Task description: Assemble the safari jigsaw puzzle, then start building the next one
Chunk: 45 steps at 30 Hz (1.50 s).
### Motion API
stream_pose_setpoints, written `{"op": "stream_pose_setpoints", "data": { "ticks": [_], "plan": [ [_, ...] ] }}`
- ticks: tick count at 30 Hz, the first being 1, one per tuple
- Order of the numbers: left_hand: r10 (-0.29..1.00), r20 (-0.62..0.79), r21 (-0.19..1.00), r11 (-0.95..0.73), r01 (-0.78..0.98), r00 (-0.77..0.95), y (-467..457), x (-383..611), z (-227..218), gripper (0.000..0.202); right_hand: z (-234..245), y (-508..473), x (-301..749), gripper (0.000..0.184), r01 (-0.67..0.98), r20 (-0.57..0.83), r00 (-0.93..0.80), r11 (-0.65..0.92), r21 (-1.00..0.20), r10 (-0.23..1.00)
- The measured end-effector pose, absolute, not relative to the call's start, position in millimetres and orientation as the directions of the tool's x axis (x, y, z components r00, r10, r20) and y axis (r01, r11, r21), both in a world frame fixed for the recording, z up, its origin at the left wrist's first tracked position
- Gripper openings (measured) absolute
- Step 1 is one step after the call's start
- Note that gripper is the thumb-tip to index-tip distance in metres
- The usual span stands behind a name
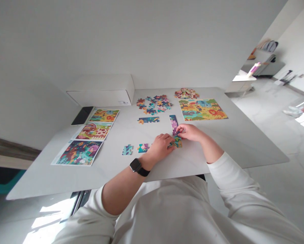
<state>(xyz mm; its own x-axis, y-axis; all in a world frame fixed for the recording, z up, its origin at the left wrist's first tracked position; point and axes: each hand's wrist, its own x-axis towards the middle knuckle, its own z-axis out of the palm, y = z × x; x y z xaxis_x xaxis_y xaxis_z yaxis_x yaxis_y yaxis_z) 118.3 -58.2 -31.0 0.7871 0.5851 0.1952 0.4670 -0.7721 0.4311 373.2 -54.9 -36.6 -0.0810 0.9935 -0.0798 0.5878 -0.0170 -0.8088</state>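
My right hand (pixel 190 132) is closed in a pinch on a small dark puzzle piece (pixel 177 133), at the lower end of a purple joined strip (pixel 173 122). My left hand (pixel 162 145) lies palm down, fingers spread and slightly bent, its fingertips on a green and yellow group of joined pieces (pixel 177 143). The left palm hides part of what lies beneath it. Left of that hand lie a loose pink and teal piece (pixel 143 148) and a light blue piece (pixel 127 149). A dark blue joined strip (pixel 152 120) sits farther back.
A heap of loose pieces (pixel 157 103) and a reddish pile (pixel 186 93) lie at the back. An animal puzzle (pixel 203 109) is at the right. Picture sheets (pixel 80 153), a black phone-like slab (pixel 82 115) and a white box (pixel 98 96) occupy the left of the table (pixel 111 173).
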Motion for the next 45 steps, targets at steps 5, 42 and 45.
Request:
{"op": "stream_pose_setpoints", "data": {
  "ticks": [5,42,45],
  "plan": [
    [0.576,0.215,0.460,-0.772,0.439,0.788,-56.7,119.3,-32.9,0.029,-35.8,-56.6,373.2,0.022,0.718,0.026,-0.051,0.055,-0.694,0.998],
    [0.584,0.163,0.352,-0.787,0.506,0.795,-69.3,128.9,-34.4,0.041,-35.5,-53.5,384.9,0.019,0.837,0.199,-0.254,0.318,-0.445,0.946],
    [0.581,0.144,0.303,-0.797,0.523,0.801,-71.8,130.7,-32.3,0.042,-31.4,-55.1,384.8,0.021,0.859,0.184,-0.251,0.306,-0.411,0.950]
  ]
}}
